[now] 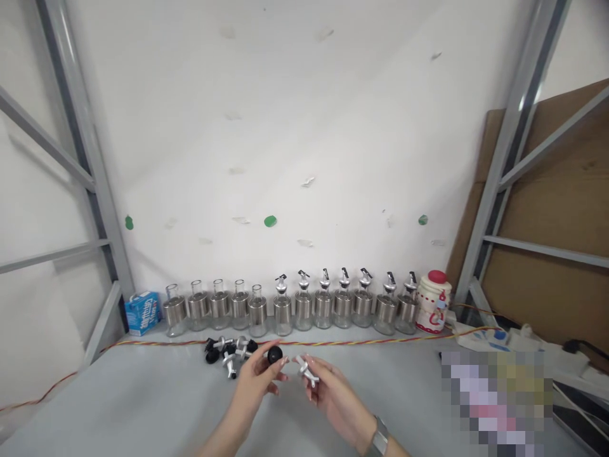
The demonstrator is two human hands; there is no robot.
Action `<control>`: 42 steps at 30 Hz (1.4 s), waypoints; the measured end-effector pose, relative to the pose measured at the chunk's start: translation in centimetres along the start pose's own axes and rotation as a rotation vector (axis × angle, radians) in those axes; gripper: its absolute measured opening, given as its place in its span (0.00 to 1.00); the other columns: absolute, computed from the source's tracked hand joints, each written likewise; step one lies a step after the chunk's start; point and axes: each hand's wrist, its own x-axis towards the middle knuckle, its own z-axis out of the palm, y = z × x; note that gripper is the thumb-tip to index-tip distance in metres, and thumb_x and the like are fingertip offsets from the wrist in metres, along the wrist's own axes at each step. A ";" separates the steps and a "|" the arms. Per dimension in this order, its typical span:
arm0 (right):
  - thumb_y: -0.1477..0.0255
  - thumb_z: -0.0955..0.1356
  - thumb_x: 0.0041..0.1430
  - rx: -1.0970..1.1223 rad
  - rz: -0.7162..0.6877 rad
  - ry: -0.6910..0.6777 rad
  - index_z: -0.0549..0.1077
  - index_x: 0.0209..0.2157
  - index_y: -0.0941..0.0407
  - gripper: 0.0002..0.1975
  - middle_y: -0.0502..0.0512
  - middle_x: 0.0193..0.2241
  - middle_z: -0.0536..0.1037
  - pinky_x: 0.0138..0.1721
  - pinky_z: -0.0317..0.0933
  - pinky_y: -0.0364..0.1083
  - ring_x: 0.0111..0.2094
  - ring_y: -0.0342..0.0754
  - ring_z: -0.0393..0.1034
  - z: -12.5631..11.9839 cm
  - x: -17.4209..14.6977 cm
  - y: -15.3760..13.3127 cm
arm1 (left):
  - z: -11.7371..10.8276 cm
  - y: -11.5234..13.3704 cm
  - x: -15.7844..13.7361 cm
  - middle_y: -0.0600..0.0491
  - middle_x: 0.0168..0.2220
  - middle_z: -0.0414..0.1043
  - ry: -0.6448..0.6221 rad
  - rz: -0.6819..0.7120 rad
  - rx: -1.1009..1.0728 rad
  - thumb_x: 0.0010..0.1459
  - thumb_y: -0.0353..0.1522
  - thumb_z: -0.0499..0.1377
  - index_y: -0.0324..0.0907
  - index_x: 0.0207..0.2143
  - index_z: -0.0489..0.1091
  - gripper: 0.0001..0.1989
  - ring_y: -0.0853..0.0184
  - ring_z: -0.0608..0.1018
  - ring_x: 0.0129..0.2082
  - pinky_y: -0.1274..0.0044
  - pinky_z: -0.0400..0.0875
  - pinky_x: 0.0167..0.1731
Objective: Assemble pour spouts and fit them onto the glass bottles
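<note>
Twelve bottles stand beyond the left hand, which holds a black cap, and the right hand, which pinches a silver spout.

White lettering on the blue box at far left, illegibly small

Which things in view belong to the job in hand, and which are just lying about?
Likely the job:
- black piece, in the left hand
- spout, in the right hand
- spout pile
- open bottles
- spouted bottles

Likely just lying about:
- blue box
- jar
- twisted wire
</note>
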 end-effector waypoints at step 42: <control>0.66 0.58 0.57 -0.799 -0.491 0.103 0.54 0.42 0.56 0.13 0.46 0.22 0.65 0.33 0.55 0.43 0.28 0.44 0.62 -0.5 0.3 2.3 | 0.0 -1.4 -0.2 0.53 0.26 0.72 -0.106 0.210 0.419 0.51 0.44 0.51 0.40 0.32 0.65 0.16 0.67 0.73 0.29 0.79 0.64 0.31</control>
